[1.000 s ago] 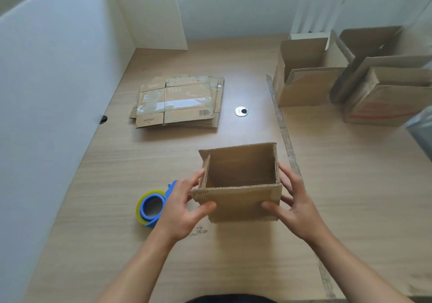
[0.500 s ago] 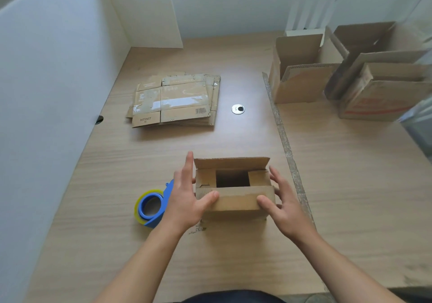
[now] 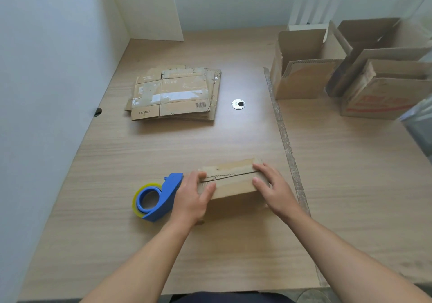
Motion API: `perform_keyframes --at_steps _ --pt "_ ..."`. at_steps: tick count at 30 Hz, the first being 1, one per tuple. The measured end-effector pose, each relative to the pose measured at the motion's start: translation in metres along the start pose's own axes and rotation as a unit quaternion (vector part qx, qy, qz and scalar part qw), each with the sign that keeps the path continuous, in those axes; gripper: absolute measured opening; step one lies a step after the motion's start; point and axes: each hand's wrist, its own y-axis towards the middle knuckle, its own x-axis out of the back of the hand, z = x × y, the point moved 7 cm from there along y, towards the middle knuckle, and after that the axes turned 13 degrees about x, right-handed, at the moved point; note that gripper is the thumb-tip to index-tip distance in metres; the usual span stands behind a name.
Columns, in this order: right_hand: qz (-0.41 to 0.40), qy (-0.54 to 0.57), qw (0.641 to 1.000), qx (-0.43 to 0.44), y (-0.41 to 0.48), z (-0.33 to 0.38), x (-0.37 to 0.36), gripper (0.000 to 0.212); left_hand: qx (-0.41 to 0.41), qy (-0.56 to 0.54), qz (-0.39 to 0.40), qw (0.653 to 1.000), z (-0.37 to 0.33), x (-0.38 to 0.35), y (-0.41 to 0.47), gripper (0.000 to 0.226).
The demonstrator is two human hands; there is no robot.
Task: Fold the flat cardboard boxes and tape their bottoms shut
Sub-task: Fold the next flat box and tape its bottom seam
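A small brown cardboard box (image 3: 231, 177) stands on the wooden table (image 3: 187, 143) near the front, its flaps folded down so a seam runs across the top. My left hand (image 3: 192, 194) presses on the box's left end, thumb on the near flap. My right hand (image 3: 272, 185) lies flat over its right end, fingers straight. A blue tape dispenser (image 3: 157, 196) with a yellowish roll sits just left of my left hand. A stack of flat cardboard boxes (image 3: 175, 93) lies further back at centre left.
Three folded open boxes (image 3: 301, 69) stand at the back right. A round metal grommet (image 3: 238, 104) sits in the table between the flat stack and those boxes. White partition walls (image 3: 46, 69) close the left and back. A worn tape strip (image 3: 286, 143) runs along the table joint.
The open box was turned and set down, and its flaps have been folded shut. Both hands moved from the box's sides onto its top.
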Motion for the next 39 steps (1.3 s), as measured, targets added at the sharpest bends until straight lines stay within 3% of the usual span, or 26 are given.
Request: perform_keyframes --at_steps 4,9,13,16,20,23,25,27,30,33,39 --pt "-0.001 0.025 1.000 0.015 -0.006 -0.005 0.002 0.040 -0.035 0.001 0.006 0.999 0.007 -0.001 -0.008 0.034" --pt "0.043 -0.112 0.992 0.048 -0.011 -0.004 0.001 0.032 -0.024 0.019 0.007 1.000 0.017 -0.009 -0.013 0.034" --pt "0.122 -0.304 0.929 0.173 0.005 0.025 -0.023 0.036 -0.046 0.027 -0.008 0.999 0.014 -0.007 -0.009 0.032" --pt "0.172 -0.341 0.909 0.168 0.003 0.027 -0.050 0.049 -0.059 0.018 -0.005 0.998 0.014 -0.006 -0.006 0.030" --pt "0.146 -0.344 0.913 0.162 0.000 0.024 -0.049 0.042 -0.048 0.007 0.021 0.999 0.015 0.000 0.000 0.025" --pt "0.145 -0.344 0.913 0.162 0.001 0.022 -0.047 0.040 -0.016 0.021 0.033 0.999 0.030 0.017 0.006 0.041" --pt "0.148 -0.347 0.912 0.160 0.001 0.023 -0.049 0.038 -0.015 0.099 -0.023 0.995 0.044 0.038 0.012 0.049" --pt "0.139 -0.344 0.914 0.162 0.001 0.025 -0.049 0.036 0.002 0.235 -0.091 0.968 0.057 0.056 0.016 0.056" --pt "0.136 -0.346 0.914 0.160 0.004 0.028 -0.049 0.032 0.094 0.402 -0.067 0.908 0.083 0.060 0.021 0.069" --pt "0.144 -0.346 0.915 0.150 0.005 0.030 -0.051 0.031 0.126 0.393 -0.014 0.911 0.096 0.049 0.024 0.075" --pt "0.137 -0.338 0.919 0.150 0.002 0.032 -0.051 0.030 0.108 0.341 -0.032 0.933 0.102 0.041 0.027 0.079"
